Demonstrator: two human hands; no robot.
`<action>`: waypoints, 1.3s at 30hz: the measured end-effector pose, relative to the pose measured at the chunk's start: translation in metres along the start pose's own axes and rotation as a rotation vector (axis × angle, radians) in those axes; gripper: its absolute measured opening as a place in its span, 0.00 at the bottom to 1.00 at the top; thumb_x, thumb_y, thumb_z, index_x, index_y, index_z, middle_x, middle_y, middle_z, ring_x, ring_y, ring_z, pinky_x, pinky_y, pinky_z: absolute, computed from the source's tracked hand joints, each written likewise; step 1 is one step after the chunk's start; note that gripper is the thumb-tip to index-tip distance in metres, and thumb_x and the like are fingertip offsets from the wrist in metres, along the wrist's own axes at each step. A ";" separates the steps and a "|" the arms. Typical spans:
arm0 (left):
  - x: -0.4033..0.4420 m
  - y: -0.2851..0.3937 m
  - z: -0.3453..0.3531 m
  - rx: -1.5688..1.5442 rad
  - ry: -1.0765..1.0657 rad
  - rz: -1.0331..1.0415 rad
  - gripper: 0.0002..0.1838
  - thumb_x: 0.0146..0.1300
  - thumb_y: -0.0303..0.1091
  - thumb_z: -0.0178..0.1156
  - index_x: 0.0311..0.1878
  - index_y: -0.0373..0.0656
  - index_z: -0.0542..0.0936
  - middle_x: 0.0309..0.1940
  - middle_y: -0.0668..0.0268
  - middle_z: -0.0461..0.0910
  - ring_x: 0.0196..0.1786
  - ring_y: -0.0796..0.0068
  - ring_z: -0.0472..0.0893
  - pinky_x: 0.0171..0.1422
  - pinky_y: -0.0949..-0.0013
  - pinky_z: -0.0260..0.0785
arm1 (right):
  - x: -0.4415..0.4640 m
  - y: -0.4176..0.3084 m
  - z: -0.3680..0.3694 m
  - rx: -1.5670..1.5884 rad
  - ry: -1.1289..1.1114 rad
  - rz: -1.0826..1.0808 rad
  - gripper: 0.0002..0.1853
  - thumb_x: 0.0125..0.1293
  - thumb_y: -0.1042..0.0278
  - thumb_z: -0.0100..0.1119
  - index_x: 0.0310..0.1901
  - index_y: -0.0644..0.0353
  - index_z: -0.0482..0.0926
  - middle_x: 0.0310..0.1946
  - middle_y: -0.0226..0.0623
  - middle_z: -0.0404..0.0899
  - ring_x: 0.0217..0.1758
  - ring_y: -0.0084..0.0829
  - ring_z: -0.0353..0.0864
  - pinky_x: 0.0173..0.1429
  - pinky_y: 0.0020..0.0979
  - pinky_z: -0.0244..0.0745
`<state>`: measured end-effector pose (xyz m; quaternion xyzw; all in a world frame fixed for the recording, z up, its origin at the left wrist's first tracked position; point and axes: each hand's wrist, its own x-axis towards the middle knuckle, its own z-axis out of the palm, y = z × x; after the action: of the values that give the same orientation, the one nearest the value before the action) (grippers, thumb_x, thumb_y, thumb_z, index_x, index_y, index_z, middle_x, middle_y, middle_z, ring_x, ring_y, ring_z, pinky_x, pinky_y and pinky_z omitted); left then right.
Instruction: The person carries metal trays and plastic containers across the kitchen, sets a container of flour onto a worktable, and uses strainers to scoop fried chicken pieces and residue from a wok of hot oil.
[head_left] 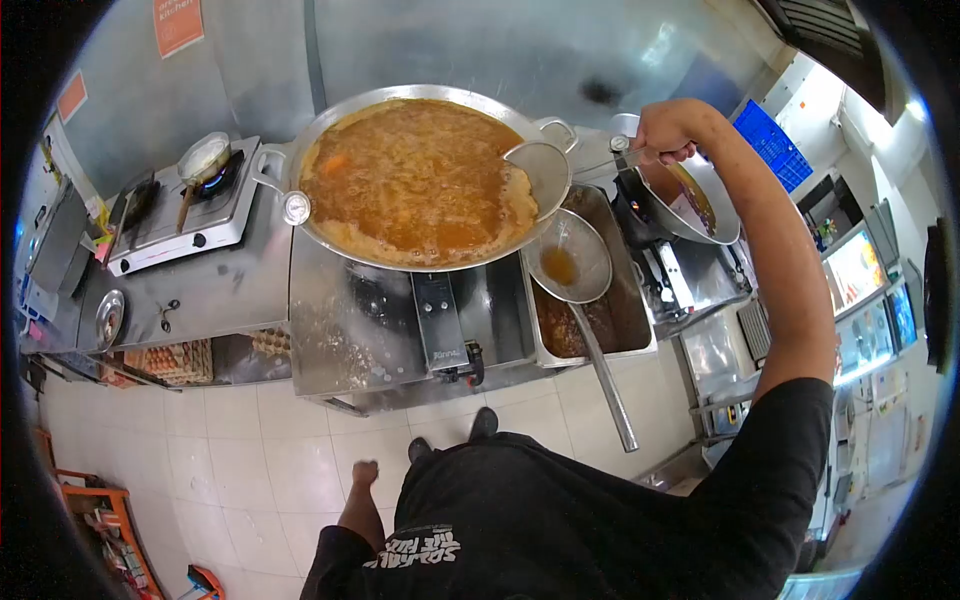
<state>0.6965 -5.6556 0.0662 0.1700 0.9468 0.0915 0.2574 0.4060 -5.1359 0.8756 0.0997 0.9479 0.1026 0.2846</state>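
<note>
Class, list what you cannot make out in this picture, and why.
All in the head view:
Floor of the wok: hidden by foamy brown liquid.
Round dial on the wok's rim: reading too small.
Mesh skimmer: handle partly covered by the right hand.
Egg trays: partly hidden by the counter.
Orange sign: cut off by the top edge.

The right hand (668,130) hides the end of the wire skimmer's (543,175) handle. Bubbling liquid (415,195) covers the big wok's (512,113) floor. The orange poster (180,22) runs off the top edge; the left hand's (366,473) fingers are too small to make out.
</note>
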 end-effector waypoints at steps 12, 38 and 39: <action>0.073 0.017 -0.065 -0.272 0.233 -0.007 0.18 0.57 0.44 0.47 0.30 0.40 0.81 0.35 0.51 0.80 0.41 0.50 0.78 0.49 0.55 0.71 | -0.010 0.050 0.074 0.519 -0.200 -0.195 0.09 0.62 0.63 0.57 0.41 0.55 0.80 0.12 0.23 0.67 0.10 0.14 0.59 0.14 0.20 0.52; 0.006 -0.008 -0.041 -0.396 0.184 -0.135 0.17 0.53 0.44 0.52 0.36 0.43 0.82 0.37 0.52 0.81 0.41 0.52 0.79 0.48 0.58 0.72 | -0.071 -0.105 0.120 0.484 -0.056 -0.595 0.12 0.64 0.70 0.45 0.47 0.63 0.73 0.17 0.30 0.71 0.14 0.22 0.73 0.18 0.23 0.70; 0.010 -0.009 -0.038 -0.391 0.186 -0.134 0.16 0.53 0.43 0.52 0.36 0.44 0.83 0.36 0.53 0.81 0.41 0.53 0.79 0.48 0.58 0.72 | -0.067 -0.112 0.119 0.495 -0.063 -0.603 0.11 0.64 0.70 0.45 0.45 0.63 0.73 0.17 0.30 0.71 0.14 0.22 0.73 0.18 0.23 0.70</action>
<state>0.6656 -5.6636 0.0916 0.0444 0.9399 0.2713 0.2027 0.5127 -5.2437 0.7850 -0.1147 0.9216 -0.2204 0.2982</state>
